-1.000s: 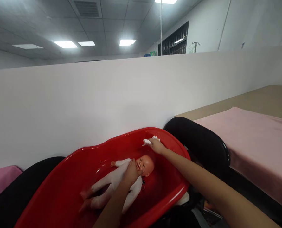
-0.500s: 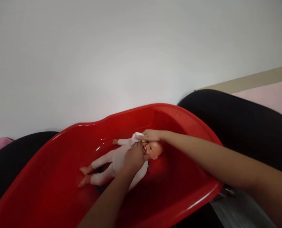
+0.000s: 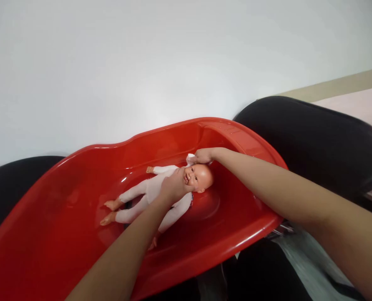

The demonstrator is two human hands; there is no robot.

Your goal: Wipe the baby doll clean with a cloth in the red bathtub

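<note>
A baby doll (image 3: 154,184) with a white cloth body lies face up in a red baby bathtub (image 3: 236,246), its head to the right and its feet to the left. My left hand (image 3: 174,185) is closed around the doll's neck and chin, with the thumb along the near cheek. At the far side of the doll's head, my right hand (image 3: 204,155) pinches a small bunched white cloth (image 3: 190,157). The cloth is beside the head, and my fingers partly hide it.
Black seats (image 3: 314,142) stand to the right and, partly seen, to the left of the tub (image 3: 23,177). A pale wall (image 3: 142,71) rises directly behind it. Dark and grey clothing shows below the tub's near edge.
My right hand with the cloth has moved from over the doll's face to the far side of its head, uncovering the face. My left hand stays at the neck. The view has tilted down slightly.
</note>
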